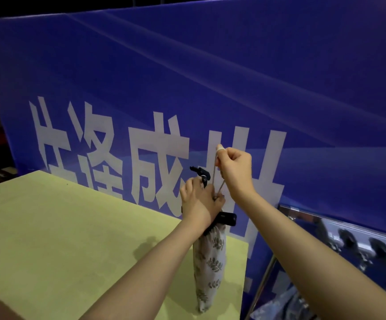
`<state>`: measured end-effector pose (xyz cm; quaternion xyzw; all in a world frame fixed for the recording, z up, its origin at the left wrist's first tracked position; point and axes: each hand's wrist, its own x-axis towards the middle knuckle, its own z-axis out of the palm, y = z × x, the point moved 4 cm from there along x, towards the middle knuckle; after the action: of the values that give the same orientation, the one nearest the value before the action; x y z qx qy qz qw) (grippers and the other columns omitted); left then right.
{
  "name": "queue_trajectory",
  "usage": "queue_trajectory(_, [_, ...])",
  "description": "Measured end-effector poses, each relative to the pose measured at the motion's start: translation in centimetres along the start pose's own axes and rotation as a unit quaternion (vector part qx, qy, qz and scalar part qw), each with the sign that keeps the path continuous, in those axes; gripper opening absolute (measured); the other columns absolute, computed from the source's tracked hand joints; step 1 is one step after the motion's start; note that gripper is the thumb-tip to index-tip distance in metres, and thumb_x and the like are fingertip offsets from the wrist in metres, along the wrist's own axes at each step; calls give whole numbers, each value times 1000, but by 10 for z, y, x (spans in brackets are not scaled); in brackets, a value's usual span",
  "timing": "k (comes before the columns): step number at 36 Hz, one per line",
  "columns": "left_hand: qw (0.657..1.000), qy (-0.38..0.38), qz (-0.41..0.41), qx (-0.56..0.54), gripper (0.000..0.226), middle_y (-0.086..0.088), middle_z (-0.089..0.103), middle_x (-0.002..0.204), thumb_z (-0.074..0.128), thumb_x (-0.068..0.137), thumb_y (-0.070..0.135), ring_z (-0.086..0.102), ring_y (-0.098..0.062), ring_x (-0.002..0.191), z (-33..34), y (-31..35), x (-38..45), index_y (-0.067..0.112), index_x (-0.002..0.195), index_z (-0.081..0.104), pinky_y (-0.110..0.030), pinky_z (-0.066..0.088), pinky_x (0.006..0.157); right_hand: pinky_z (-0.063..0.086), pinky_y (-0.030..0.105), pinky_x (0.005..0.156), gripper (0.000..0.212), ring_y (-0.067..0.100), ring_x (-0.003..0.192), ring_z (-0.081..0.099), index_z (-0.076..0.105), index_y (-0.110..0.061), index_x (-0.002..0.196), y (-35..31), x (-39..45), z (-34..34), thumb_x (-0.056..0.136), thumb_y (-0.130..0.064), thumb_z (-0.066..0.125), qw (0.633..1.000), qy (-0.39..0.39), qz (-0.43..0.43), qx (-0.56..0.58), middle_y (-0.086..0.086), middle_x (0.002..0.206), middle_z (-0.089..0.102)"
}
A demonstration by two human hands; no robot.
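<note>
A long grey cloth pouch printed with dark leaves stands upright on the yellow-green table, near its right edge. My left hand grips the gathered neck of the pouch. A black object sticks out above that hand, and a black strap piece shows just below it. Up and to the right, my right hand pinches the pouch's thin drawstring and holds it taut from the neck.
A large blue banner with white characters stands right behind the table. A metal frame and a panel with dark shapes lie to the right of the table edge. Left of the table the floor is dark.
</note>
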<state>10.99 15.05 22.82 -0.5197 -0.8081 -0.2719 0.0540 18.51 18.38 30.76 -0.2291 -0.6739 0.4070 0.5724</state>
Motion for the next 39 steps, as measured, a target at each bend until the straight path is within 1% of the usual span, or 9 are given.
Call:
queue_trajectory(2, [999,-13,5,42,38,-9,41,129,36,93,46,29,-28,125,3,3,-4,17,107,56,-39,23,102,42,20,52,45,3,38,35,49,-2,55,0,-6,-8,97,-17,52,1000,13,-7,-6,-11,39,39])
queue_trajectory(5, [997,-28,11,77,38,-8,43,122,39,90,46,33,-27,116,9,8,-12,18,111,55,-36,27,96,40,22,54,46,3,41,34,52,7,58,4,-18,-24,97,-18,52,999,42,-10,-18,-3,43,39])
queue_trajectory(9, [995,-50,9,87,43,-8,43,122,40,89,49,33,-27,118,17,19,-22,17,111,58,-38,25,100,37,14,50,44,2,41,36,50,-8,53,0,-28,-48,96,-15,52,996,81,-12,-31,-10,38,40])
queue_trajectory(15, [992,-72,8,103,41,-9,47,120,36,90,44,33,-29,117,19,39,-32,17,111,60,-40,25,103,40,4,57,42,1,41,40,55,-6,55,-15,-34,-76,96,-13,53,995,84,-23,-51,-11,38,44])
queue_trajectory(22, [992,-57,19,115,41,-9,49,115,38,89,45,37,-28,111,25,63,-55,15,104,62,-37,26,98,43,15,56,44,2,40,40,54,-16,51,-22,-47,-111,95,-16,54,992,105,-24,-70,-12,37,45])
queue_trajectory(30, [989,-59,35,134,54,-12,45,124,41,86,56,34,-31,119,28,125,-85,16,119,55,-40,25,103,32,13,46,46,3,37,35,52,-13,50,-43,-63,-177,95,-15,54,992,97,-35,-75,-11,35,40])
queue_trajectory(34, [989,-48,38,135,68,-21,20,150,41,86,61,8,-37,142,27,167,-107,15,136,39,-44,10,115,31,14,45,46,4,37,33,51,-12,49,-56,-72,-223,95,-16,55,991,95,-36,-85,-10,34,36])
queue_trajectory(37, [990,-27,59,123,80,-23,-7,156,38,86,67,-15,-37,144,33,197,-128,17,146,22,-45,-2,117,36,13,46,46,3,36,34,52,-8,50,-64,-83,-257,95,-15,56,993,73,-32,-88,-10,34,38])
queue_trajectory(39, [991,-23,62,120,89,-25,-11,155,34,83,74,-21,-38,143,42,217,-149,19,149,12,-47,-5,117,39,22,52,45,4,39,33,54,0,52,-68,-92,-279,94,-17,56,993,52,-28,-105,-5,40,41])
